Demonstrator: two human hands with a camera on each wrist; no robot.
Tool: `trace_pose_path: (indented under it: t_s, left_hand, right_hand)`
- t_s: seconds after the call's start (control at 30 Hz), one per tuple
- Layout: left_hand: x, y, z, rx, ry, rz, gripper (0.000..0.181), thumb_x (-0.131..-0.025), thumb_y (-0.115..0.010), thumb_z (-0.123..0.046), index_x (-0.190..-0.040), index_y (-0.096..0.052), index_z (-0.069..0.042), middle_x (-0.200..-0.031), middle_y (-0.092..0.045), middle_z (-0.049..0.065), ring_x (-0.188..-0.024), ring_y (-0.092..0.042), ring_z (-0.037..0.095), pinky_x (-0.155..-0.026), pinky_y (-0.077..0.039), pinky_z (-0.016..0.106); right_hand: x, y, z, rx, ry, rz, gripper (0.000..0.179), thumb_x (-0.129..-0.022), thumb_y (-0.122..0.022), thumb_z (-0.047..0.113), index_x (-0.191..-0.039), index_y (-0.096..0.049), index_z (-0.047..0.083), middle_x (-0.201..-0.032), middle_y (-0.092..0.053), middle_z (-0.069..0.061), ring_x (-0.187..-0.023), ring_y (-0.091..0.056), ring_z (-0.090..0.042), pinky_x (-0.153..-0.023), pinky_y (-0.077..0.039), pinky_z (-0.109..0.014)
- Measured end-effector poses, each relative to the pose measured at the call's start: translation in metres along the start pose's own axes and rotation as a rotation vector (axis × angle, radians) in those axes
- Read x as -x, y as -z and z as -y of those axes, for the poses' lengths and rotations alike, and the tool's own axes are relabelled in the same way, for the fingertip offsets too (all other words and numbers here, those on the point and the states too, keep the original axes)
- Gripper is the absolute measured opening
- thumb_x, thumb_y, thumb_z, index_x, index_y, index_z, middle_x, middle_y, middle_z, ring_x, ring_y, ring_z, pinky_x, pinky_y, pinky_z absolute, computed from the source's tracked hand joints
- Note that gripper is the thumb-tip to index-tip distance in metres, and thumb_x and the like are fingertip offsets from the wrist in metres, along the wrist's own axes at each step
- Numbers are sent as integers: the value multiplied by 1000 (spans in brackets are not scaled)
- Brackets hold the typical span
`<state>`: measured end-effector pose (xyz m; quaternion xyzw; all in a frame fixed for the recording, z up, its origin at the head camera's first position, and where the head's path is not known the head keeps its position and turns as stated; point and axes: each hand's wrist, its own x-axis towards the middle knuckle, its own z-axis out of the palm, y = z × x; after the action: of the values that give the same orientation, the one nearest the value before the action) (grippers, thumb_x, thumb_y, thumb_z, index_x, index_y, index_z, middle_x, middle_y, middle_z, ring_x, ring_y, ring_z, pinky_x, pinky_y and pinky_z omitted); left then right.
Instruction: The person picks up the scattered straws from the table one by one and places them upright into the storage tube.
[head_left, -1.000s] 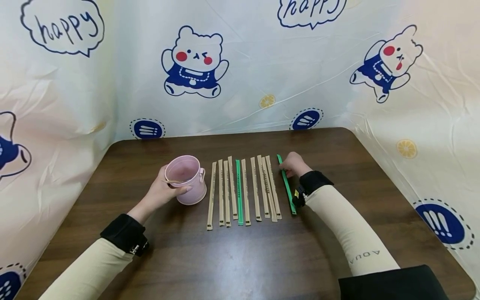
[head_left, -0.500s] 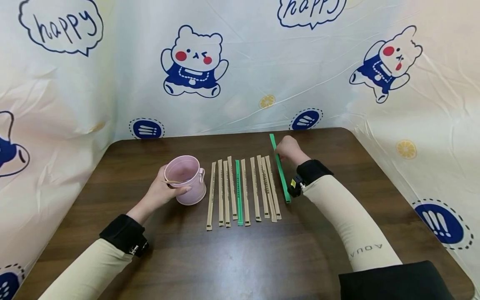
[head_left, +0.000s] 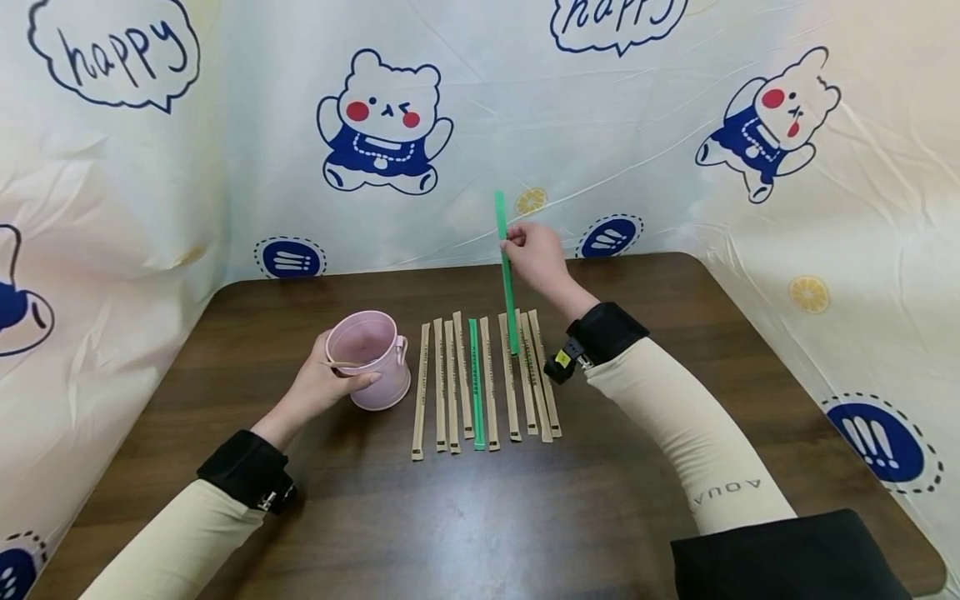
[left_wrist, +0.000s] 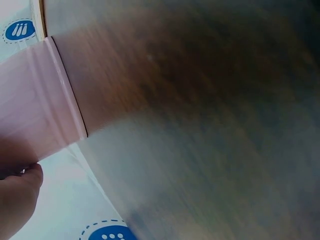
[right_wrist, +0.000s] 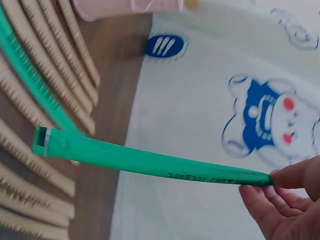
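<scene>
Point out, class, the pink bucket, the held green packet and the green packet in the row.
Pink bucket [head_left: 386,372]: head view, on its outer wall.
Held green packet [right_wrist: 155,163]: right wrist view, mid-length.
Green packet in the row [head_left: 476,385]: head view, mid-length.

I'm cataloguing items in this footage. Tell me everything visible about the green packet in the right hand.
The green packet is long and narrow, apparently thin paper or film with a slight sheen. Dark print runs along it, and a striped black-and-white mark sits at its lower end. No opening shows. The right hand pinches it above its middle. It is nearly upright and appears raised off the table.
</scene>
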<state>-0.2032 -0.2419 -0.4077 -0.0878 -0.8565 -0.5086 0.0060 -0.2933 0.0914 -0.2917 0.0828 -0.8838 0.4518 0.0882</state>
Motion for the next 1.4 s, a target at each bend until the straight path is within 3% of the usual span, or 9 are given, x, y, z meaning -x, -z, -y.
trace_pose_path:
  t_s: [0.23,0.53,0.83,1.07,1.4]
  left_hand:
    - [0,0,-1,-11,-6,-5,91,-81,-83,-6,-152,-26,7,-150,-38,30,-136,-44,42,-112,-34,46]
    - [0,-1,-1,5,0,3,93,-81,-83,-6,-152,-25,7,-151,-36,30,-137,-42,42,-114,-32,53]
    - [-1,-2,0,5,1,7,93,-81,-82,-5,-154,-24,6,-152,-35,30,-137,-41,43,-114,-33,55]
    - [-2,-4,-1,5,-5,13,93,-81,-83,-6,-153,-24,6,-151,-34,31,-136,-41,44,-115,-32,57]
    - [-2,-1,1,-7,0,26,93,-84,-82,-8,-155,-22,3,-152,-32,30,-137,-40,44,-114,-34,58]
  right_hand:
    - [8,-7,26,-94,96,-44,26,-102,-60,8,-121,-65,-9,-113,-72,-25,-103,-67,-32,-86,-57,-37]
    - [12,-12,53,-167,173,-77,24,-102,-61,9,-120,-66,-7,-109,-72,-23,-94,-67,-29,-80,-55,-29]
    - [14,-31,84,-292,313,-144,24,-101,-63,6,-120,-66,-9,-111,-72,-24,-96,-70,-30,-84,-57,-26]
    - [22,-50,97,-308,380,-96,23,-102,-62,7,-119,-65,-8,-109,-72,-21,-96,-69,-28,-82,-54,-19]
    - [34,-77,98,-333,428,52,22,-101,-62,8,-118,-64,-6,-108,-72,-20,-100,-71,-27,-86,-56,-17]
